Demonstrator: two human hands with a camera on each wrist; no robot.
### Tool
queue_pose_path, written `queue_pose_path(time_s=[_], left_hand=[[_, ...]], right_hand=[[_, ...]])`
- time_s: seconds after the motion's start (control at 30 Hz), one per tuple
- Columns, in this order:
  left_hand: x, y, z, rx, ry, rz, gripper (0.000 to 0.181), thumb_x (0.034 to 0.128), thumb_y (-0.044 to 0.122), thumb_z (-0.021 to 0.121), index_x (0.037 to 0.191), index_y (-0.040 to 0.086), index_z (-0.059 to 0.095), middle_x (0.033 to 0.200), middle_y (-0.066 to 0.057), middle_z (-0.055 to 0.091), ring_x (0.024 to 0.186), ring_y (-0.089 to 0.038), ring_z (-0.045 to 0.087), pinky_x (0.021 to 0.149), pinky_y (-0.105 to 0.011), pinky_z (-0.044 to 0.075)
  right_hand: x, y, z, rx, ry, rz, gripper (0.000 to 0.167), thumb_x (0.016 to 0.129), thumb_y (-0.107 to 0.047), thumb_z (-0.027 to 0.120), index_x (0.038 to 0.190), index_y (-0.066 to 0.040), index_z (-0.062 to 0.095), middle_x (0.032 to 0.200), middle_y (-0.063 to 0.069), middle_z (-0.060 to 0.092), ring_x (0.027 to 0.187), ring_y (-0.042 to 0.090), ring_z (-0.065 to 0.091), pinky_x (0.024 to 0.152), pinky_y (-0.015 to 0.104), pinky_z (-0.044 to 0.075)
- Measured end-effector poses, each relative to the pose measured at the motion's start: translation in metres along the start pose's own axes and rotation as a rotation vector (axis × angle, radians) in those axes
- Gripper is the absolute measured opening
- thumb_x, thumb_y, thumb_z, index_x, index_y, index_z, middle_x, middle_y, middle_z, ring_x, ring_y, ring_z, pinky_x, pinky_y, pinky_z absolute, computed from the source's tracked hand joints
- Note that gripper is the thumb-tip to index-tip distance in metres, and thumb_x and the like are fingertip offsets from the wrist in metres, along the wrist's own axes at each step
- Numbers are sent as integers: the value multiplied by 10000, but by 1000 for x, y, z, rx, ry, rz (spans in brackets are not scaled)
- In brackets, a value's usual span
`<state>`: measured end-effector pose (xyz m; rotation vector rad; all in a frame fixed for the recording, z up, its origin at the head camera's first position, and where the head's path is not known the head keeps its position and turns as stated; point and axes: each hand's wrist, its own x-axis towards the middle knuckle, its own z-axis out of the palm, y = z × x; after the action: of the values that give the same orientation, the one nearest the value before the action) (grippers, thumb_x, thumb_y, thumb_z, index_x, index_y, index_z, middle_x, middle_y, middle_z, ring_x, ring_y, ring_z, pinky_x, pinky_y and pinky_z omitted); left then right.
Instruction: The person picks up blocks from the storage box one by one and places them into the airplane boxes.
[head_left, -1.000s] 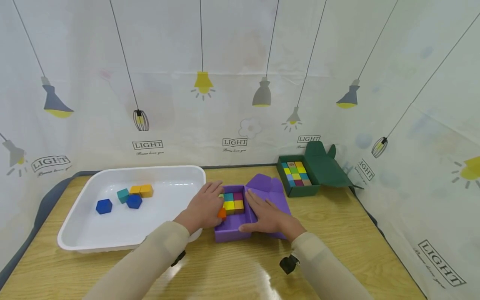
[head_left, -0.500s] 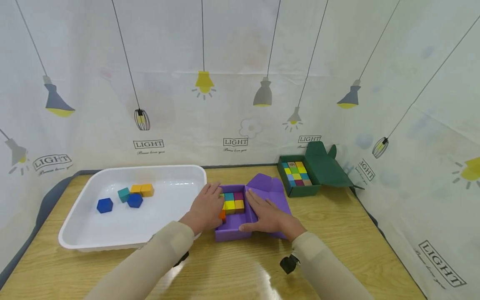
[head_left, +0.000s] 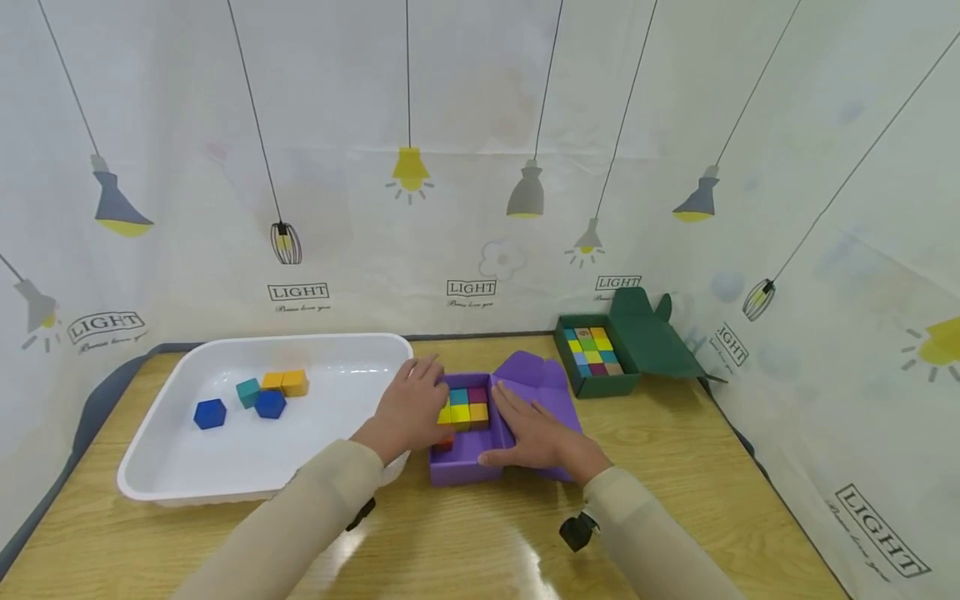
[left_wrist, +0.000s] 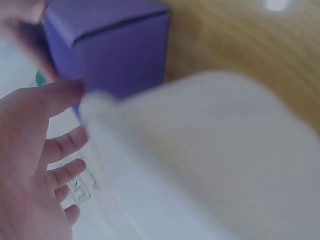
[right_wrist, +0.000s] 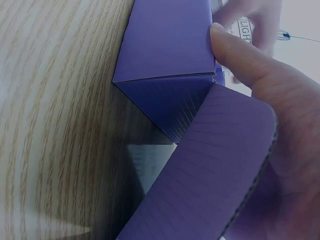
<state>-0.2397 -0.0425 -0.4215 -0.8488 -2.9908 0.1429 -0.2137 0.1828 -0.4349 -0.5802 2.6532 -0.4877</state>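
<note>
An open purple box (head_left: pixel 466 475) stands mid-table and holds several coloured cubes (head_left: pixel 460 414), with bare floor at its front. My left hand (head_left: pixel 403 408) reaches over its left wall. The thumb is by a red-orange cube (head_left: pixel 444 443) at the left, partly hidden. In the left wrist view, the left hand's fingers (left_wrist: pixel 65 172) are loosely bent and spread, with nothing seen between them; the thumb tip is behind the box edge. My right hand (head_left: pixel 536 429) lies along the box's right wall and lid (head_left: pixel 558 396), fingers extended. Its thumb (right_wrist: pixel 240 52) touches the box's front edge.
A white tray (head_left: pixel 225 467) at the left bears two blue hexagonal-looking blocks (head_left: pixel 270 404), a teal cube (head_left: pixel 248 392) and two orange-yellow cubes (head_left: pixel 295 382). At the back right, a green box (head_left: pixel 607 385) full of cubes has its lid open. A printed curtain surrounds the table.
My left hand has shifted slightly within the box's left side. More of a yellow cube shows at the left, and the red-orange cube appears nearer the front. The right hand stays in place.
</note>
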Motion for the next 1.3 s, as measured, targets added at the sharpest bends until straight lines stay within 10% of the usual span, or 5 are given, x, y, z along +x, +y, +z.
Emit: queue_pose_path(time_s=[0.37, 0.73, 1.03, 1.3], left_hand=[[-18, -51, -20, -92, 168, -93, 313, 815, 423, 738, 931, 140, 671, 1389, -137, 508, 1478, -356, 241, 1207, -522, 246], [-60, -112, -20, -190, 177, -258, 286, 821, 303, 756, 1007, 93, 704, 1408, -193, 480, 1467, -418, 193, 1188, -615, 200], [-96, -170, -12, -254, 99, -401, 248, 826, 244, 731, 989, 60, 698, 1374, -305, 437, 1410, -525, 162, 1135, -705, 157], [-114, -193, 8, -222, 3, -436, 326, 793, 234, 774, 1056, 56, 700, 1363, -336, 414, 1339, -547, 183, 1099, -719, 198]], right_hand=[[-2, 1, 0, 30, 7, -4, 1070, 855, -627, 606, 1573, -128, -10, 1664, 46, -36, 1548, 218, 13, 1249, 535, 79], [-3, 2, 0, 32, 20, -24, 1094, 843, -655, 599, 1570, -129, -26, 1661, 40, -56, 1547, 214, 10, 1250, 530, 79], [-4, 2, -2, 25, 28, -29, 1080, 846, -656, 594, 1573, -133, -9, 1664, 36, -35, 1547, 218, 19, 1247, 535, 109], [-3, 0, 0, 34, 10, -19, 1081, 846, -643, 604, 1572, -131, -11, 1662, 42, -48, 1547, 218, 6, 1249, 537, 76]])
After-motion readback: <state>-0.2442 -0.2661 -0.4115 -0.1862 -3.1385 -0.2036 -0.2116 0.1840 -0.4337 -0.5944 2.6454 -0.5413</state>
